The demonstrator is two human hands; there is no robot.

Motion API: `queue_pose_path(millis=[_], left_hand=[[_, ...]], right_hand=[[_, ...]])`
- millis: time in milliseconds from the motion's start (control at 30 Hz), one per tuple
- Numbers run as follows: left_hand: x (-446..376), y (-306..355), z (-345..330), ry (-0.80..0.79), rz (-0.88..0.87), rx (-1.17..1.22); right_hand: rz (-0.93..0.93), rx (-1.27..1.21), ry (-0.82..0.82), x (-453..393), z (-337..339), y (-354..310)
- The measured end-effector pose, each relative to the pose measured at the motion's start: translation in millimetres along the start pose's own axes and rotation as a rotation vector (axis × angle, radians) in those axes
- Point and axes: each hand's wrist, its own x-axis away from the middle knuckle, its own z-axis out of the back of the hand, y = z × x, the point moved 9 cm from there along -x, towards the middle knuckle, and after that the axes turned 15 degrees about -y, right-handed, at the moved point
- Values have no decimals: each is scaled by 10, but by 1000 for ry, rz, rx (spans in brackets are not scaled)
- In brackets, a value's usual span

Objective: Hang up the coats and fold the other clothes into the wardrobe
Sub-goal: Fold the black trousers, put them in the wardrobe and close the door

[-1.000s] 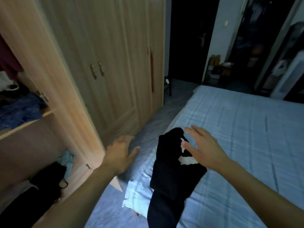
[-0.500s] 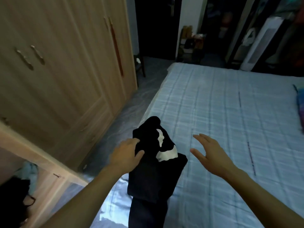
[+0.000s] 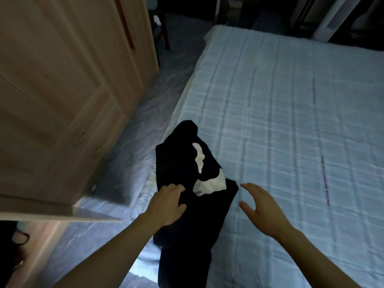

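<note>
A black garment with white patches lies crumpled on the near left edge of the bed, part of it hanging over the side. My left hand rests flat on its left part, fingers spread, not gripping. Just right of the garment my right hand hovers over the sheet, open and holding nothing. The wooden wardrobe stands at the left; its open door's lower edge juts toward me.
A narrow strip of floor covered in plastic sheeting runs between wardrobe and bed. Dark clothes lie in the wardrobe's bottom at the far left. A chair leg and dark furniture stand at the back.
My view swung right and down from the wardrobe to the bed. My left hand came onto the black garment; my right hand moved off it to its right side.
</note>
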Motion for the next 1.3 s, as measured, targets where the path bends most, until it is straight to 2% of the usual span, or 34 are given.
queue_pose_path(millis=[100, 233, 467, 567, 633, 733, 833, 1000, 1067, 1233, 1300], left_hand=[[-221, -67, -77, -73, -1, -79], [-465, -133, -251, -159, 35, -60], [-576, -109, -266, 4, -47, -140], [-661, -164, -430, -141, -11, -276], [-689, -174, -495, -180, 11, -376], [-635, -169, -454, -94, 12, -385], [-484, -139, -309, -22, -23, -247], [-150, 251, 485, 174, -140, 6], [-6, 488, 902, 270, -204, 67], [286, 981, 1677, 410, -340, 142], [357, 1110, 1879, 427, -377, 208]], right_hand=[[45, -14, -67, -178, -278, -56], [78, -26, -148, -262, -575, -151], [80, -19, -163, -354, -542, -157], [91, -21, -175, -430, -554, -219], [95, -11, -200, -467, -596, -247], [104, 5, -219, -458, -633, -282], [107, 13, -237, -416, -647, -342], [128, -75, -295, -359, -668, -577], [130, -140, -211, -341, -516, -671], [179, -265, 329, -133, 464, -743], [186, -321, 459, 14, 849, -721]])
